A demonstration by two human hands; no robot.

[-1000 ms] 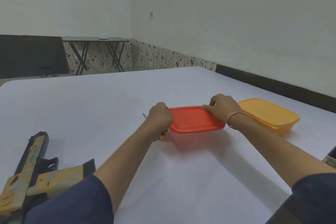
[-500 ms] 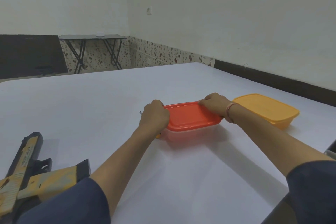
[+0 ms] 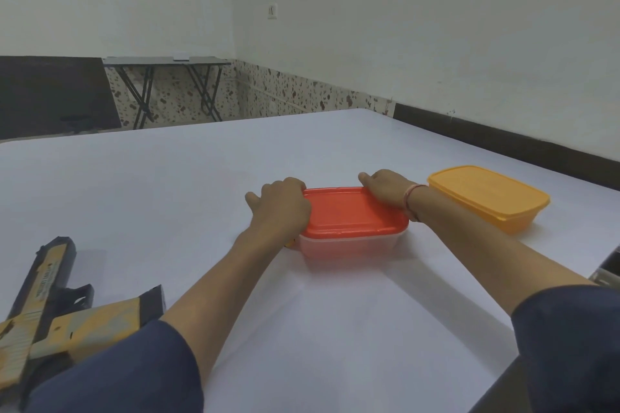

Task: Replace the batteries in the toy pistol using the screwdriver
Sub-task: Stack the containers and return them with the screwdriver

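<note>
Head view: hands (image 3: pixel 281 208) grip closed red-lidded box (image 3: pixel 349 211).

Left hand (image 3: pixel 281 203), right hand (image 3: pixel 385 189) reached forward, curled

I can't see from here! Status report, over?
Gripping red lid: left hand, right hand. Untouched at near left: pistol. Nothing in the way; orange box sits off right.

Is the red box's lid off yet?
No, the lid sits flat on the box, with the left hand and right hand gripping its two ends.
</note>
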